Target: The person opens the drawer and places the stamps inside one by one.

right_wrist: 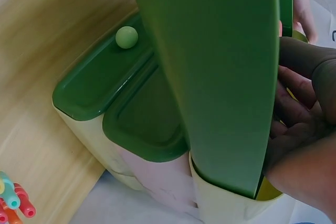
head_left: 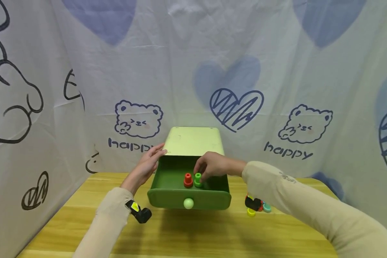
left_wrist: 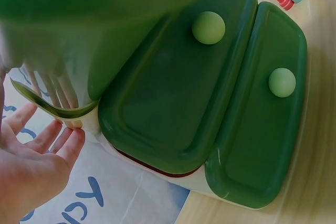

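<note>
The drawer (head_left: 162,199) is sticking out, and just behind its front the green peg (head_left: 198,181) is standing up straight, right beside the red peg (head_left: 188,181). The right hand (head_left: 214,165) is the nearer one and is pinching the green peg, which is sitting down and to the left of its palm. Farther up, the left hand (head_left: 146,164) is touching the box's (head_left: 193,140) left side, its fingers lying loose and apart.

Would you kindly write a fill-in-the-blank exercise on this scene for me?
In the open drawer, a green peg stands beside a ____ peg.
The ____ hand reaches into that drawer.
The left wrist view shows ____ closed drawers.
On the backdrop, the word beneath the rightmost bear is ____.

Missing words: red; right; two; happy.
</note>
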`<state>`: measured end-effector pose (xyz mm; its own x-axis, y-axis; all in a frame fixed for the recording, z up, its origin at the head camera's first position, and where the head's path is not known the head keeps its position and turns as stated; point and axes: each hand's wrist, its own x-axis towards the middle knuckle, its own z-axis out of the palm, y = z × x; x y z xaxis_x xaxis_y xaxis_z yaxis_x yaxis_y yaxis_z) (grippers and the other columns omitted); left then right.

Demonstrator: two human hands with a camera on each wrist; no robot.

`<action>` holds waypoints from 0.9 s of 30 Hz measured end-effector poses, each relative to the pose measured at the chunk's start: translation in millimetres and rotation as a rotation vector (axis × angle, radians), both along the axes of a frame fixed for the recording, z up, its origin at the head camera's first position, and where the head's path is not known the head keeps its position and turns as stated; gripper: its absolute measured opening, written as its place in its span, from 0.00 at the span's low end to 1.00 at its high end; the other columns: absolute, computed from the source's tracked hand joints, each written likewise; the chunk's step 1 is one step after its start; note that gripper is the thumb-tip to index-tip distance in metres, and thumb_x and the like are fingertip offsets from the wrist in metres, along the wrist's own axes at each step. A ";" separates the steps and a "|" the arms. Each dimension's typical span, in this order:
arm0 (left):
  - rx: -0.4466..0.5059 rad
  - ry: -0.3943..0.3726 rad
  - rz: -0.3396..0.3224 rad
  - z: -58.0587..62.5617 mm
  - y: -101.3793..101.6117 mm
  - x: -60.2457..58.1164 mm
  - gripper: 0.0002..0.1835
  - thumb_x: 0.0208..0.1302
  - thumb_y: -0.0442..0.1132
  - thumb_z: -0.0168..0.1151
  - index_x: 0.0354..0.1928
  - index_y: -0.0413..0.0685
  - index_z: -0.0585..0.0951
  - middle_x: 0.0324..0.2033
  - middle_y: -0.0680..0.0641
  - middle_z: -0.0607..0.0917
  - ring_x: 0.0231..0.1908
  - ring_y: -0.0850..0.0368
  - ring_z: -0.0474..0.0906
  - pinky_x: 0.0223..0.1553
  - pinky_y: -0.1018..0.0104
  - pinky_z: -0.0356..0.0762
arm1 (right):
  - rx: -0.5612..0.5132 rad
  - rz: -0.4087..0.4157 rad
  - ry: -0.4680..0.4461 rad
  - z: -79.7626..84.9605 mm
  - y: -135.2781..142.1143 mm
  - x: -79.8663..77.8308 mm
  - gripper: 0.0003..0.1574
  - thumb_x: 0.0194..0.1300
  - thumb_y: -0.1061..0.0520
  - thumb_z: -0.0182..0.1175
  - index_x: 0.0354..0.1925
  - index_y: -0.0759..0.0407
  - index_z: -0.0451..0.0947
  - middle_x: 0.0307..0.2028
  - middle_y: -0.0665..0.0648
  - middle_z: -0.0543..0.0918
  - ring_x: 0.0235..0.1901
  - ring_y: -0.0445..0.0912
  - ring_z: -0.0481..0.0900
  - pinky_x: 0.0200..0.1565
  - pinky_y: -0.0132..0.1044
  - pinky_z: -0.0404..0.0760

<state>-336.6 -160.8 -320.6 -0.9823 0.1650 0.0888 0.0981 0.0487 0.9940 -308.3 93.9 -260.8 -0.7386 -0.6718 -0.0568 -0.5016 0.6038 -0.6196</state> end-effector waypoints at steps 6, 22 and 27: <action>0.001 0.004 -0.006 0.9 0.1 0.4 0.34 0.73 0.46 0.51 0.75 0.45 0.54 0.68 0.36 0.58 0.70 0.42 0.50 0.70 0.47 0.47 | 0.010 0.000 -0.008 0.5 -3.1 0.2 0.13 0.50 0.71 0.70 0.38 0.68 0.82 0.32 0.55 0.85 0.34 0.43 0.82 0.38 0.32 0.82; 0.009 0.001 -0.015 -0.3 0.3 0.3 0.34 0.73 0.45 0.51 0.75 0.45 0.53 0.69 0.35 0.57 0.70 0.42 0.50 0.69 0.45 0.46 | -0.090 0.009 -0.022 20.7 15.5 11.5 0.13 0.56 0.67 0.67 0.42 0.68 0.82 0.36 0.56 0.85 0.37 0.44 0.82 0.41 0.36 0.83; -0.016 0.005 0.004 1.0 0.4 1.2 0.34 0.72 0.47 0.52 0.75 0.47 0.55 0.68 0.37 0.58 0.63 0.47 0.58 0.66 0.54 0.59 | -0.186 -0.053 -0.042 27.7 27.1 28.7 0.13 0.65 0.59 0.63 0.47 0.65 0.82 0.43 0.59 0.85 0.40 0.50 0.80 0.42 0.47 0.82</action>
